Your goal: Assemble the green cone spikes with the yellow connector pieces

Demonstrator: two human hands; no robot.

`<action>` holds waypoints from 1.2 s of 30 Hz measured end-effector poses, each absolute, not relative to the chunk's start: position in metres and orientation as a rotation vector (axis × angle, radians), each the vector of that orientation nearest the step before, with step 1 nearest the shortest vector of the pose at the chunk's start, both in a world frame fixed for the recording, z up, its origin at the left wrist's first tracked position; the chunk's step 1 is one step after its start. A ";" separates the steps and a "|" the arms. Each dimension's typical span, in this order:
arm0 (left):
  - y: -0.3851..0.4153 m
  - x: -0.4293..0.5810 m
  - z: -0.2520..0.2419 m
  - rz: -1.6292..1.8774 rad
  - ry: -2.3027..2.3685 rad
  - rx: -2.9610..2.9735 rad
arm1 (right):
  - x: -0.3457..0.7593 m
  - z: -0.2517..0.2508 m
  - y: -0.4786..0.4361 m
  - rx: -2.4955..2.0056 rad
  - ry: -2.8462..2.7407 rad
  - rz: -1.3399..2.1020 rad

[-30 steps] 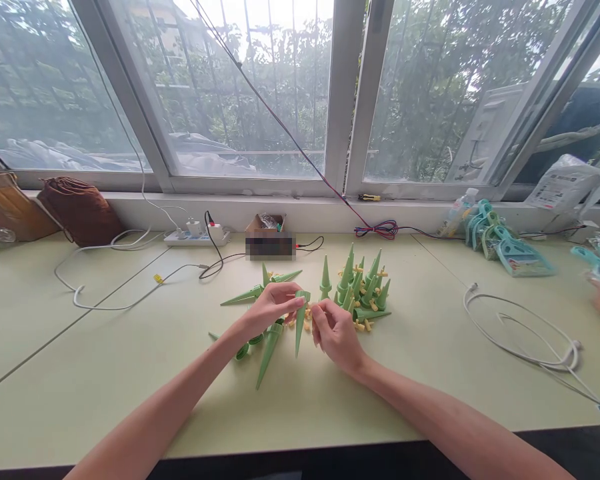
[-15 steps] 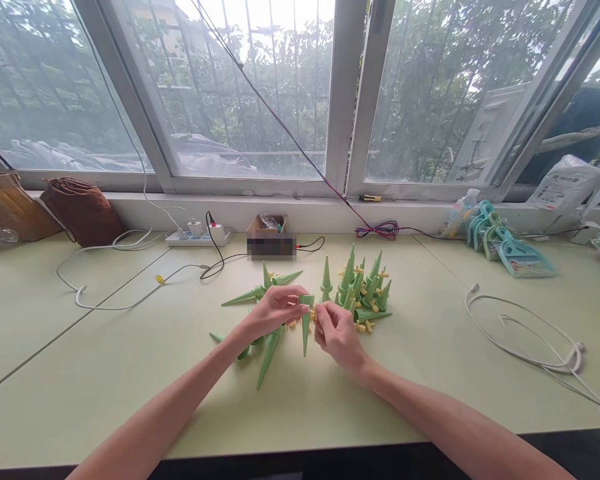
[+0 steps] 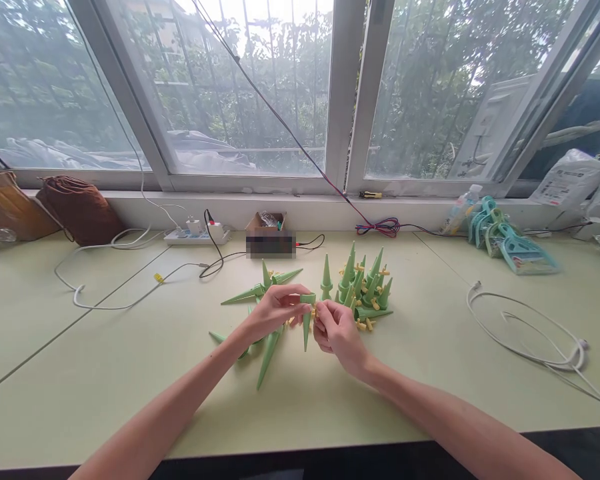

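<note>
My left hand point(image 3: 275, 311) grips a green plant watering spike point(image 3: 307, 330) by its wide top, the point hanging down. Close against it on the right, my right hand point(image 3: 341, 335) pinches a small yellow valve point(image 3: 316, 308) at the spike's side; the fingers partly cover it. Whether the valve is seated in the spike I cannot tell. Left of my hands lie several loose green spikes point(image 3: 269, 360), some under my left wrist. To the right a group of spikes with yellow valves point(image 3: 375, 273) stands mostly upright, with one lying in front point(image 3: 375, 313).
Behind the hands are a small cardboard box point(image 3: 267, 223), a power strip point(image 3: 195, 235) and a bundled red-blue cable point(image 3: 380, 227). Teal dustpan-like pieces point(image 3: 527, 252) and a bottle point(image 3: 463, 210) are at the right rear. A white cable point(image 3: 525, 360) loops on the right; a brown bag point(image 3: 80, 210) sits left.
Both hands keep their hold at nearly the same place. The spike's point has risen slightly and tilts a little differently. The view has shifted very slightly.
</note>
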State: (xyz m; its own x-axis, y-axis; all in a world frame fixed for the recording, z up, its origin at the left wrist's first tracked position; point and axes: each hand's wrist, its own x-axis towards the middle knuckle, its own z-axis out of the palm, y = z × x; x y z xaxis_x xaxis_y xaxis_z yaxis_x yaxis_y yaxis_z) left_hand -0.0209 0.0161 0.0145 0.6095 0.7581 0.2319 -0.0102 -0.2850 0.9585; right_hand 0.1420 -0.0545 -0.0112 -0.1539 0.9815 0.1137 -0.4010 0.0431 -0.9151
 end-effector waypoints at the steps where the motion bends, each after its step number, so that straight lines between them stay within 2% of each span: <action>1: 0.016 -0.021 0.014 0.842 0.634 1.691 | 0.142 -0.012 -0.054 -0.762 -1.081 1.411; 10: 0.012 -0.013 0.015 0.777 0.608 1.462 | 0.144 -0.026 -0.049 -0.876 -1.349 0.984; 22: 0.013 -0.017 0.020 0.749 0.630 1.610 | 0.143 -0.024 -0.049 -0.898 -1.304 0.987; 36: 0.008 -0.014 0.027 0.693 0.632 1.496 | 0.145 -0.025 -0.047 -0.882 -1.351 0.965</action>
